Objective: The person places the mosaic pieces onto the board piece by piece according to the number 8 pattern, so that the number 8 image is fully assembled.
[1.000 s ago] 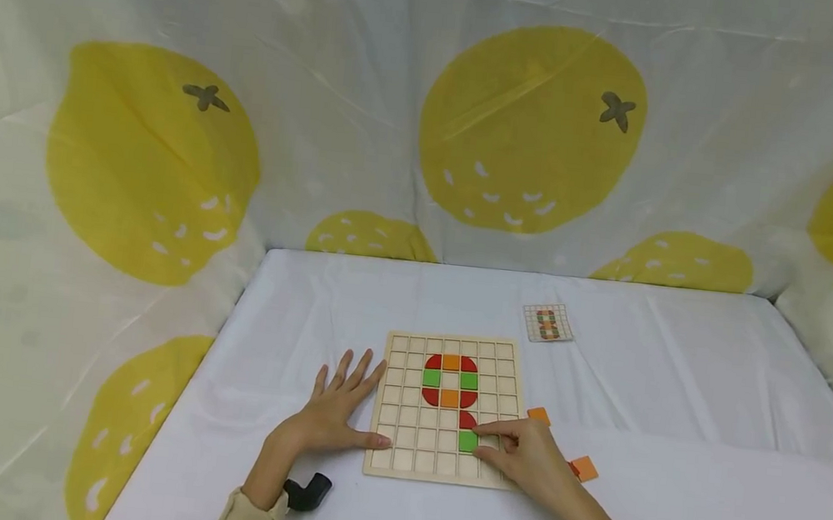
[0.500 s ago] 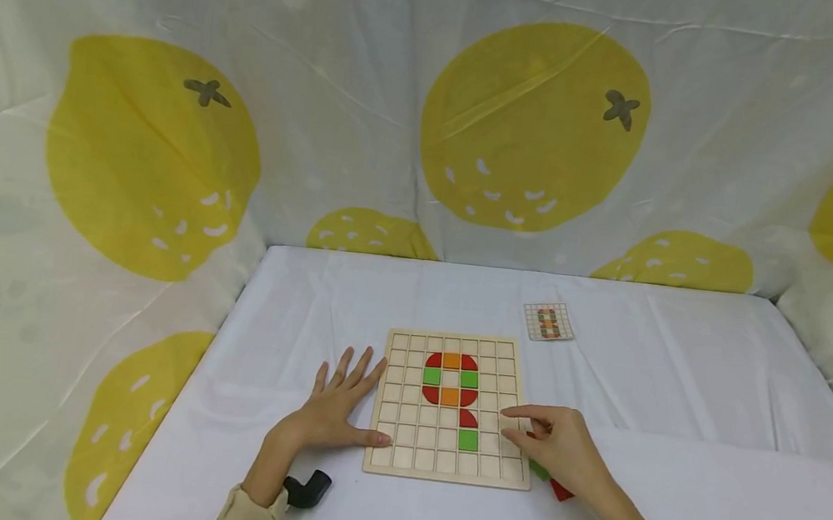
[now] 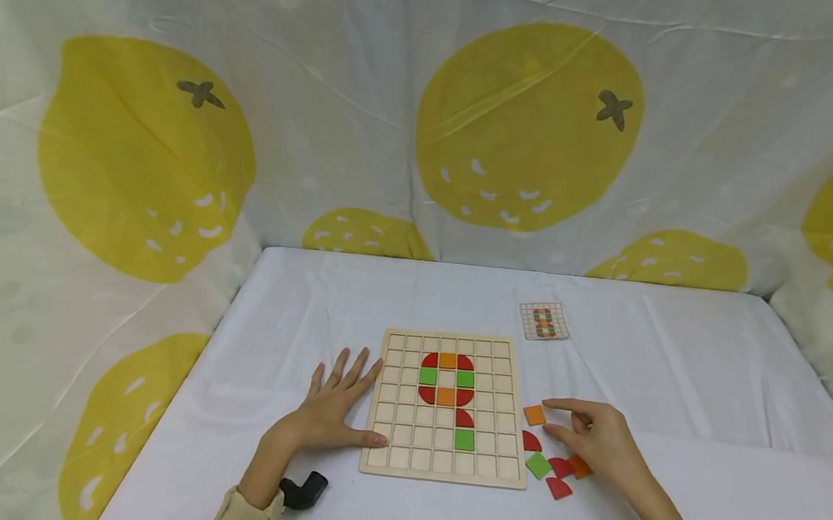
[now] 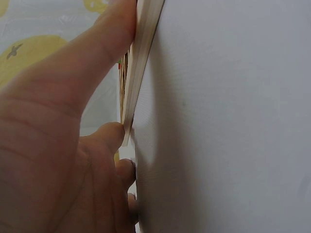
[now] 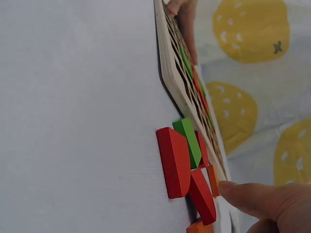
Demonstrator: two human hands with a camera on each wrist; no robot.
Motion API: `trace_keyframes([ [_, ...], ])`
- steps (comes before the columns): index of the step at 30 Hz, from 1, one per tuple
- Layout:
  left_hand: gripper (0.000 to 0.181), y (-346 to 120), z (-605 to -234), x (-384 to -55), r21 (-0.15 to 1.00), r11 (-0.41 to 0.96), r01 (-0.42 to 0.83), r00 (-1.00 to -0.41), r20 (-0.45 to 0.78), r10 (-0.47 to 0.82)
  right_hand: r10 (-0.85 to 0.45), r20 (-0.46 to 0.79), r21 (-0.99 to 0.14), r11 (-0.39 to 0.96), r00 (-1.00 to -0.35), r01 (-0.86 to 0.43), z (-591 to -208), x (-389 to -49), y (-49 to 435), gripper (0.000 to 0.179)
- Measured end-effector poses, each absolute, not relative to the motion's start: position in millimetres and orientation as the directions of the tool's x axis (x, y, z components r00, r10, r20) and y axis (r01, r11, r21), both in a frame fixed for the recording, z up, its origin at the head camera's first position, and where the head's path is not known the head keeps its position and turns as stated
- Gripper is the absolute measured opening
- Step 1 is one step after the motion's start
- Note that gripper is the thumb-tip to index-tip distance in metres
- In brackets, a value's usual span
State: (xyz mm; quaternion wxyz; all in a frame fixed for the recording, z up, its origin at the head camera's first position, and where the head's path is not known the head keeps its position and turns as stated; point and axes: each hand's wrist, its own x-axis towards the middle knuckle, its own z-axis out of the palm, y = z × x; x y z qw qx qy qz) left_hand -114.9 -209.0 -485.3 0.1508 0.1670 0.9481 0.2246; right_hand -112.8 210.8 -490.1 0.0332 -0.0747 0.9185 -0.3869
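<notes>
Right hand (image 3: 595,435) is at the orange tile (image 3: 535,414), which lies right of the grid board (image 3: 399,438), just off the fingertips. Thumb and index are apart, tips by its edge; can't tell if they pinch it. Left hand (image 3: 330,413) has fingers spread, thumb on the board.

Behind and to both sides, a glossy, pale grey-white fabric curtain (image 3: 340,119), finely creased. On it, near the middle, a large rounded yellow lemon print (image 3: 530,129) with a dark grey star-shaped stem mark and white flecks; to the left, a second, slanted yellow lemon print (image 3: 143,162), similarly marked. In front, a flat table (image 3: 678,360) under white, lightly wrinkled cloth.
</notes>
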Motion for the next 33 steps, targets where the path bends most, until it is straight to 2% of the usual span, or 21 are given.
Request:
trace_keyframes([
  [5,0.119,-209.1,-484.1,-115.0,0.480,0.841,0.251,-0.898,-0.209,0.388,-0.188,-0.050,-0.725,0.683,-0.981,-0.094,-492.2,-120.5,210.1,0.030],
  [11,0.119,-209.6,-484.6,-115.7,0.482,0.839,0.254,-0.896,-0.209,0.392,-0.206,-0.030,-0.722,0.681,-0.978,-0.121,-492.1,-123.9,207.5,0.032],
  [19,0.120,-209.6,-484.8,-113.0,0.494,0.835,0.242,-0.895,-0.219,0.389,-0.196,-0.096,-0.749,0.660,-0.976,-0.060,-494.1,-123.9,210.5,0.031],
  [27,0.119,-209.6,-486.9,-109.1,0.491,0.837,0.243,-0.892,-0.226,0.392,-0.204,-0.072,-0.754,0.652,-0.976,-0.081,-495.9,-122.7,210.7,0.028],
  [33,0.119,-209.7,-484.4,-112.1,0.486,0.835,0.259,-0.900,-0.191,0.391,-0.145,-0.055,-0.763,0.644,-0.988,-0.052,-487.9,-127.6,201.6,0.027],
])
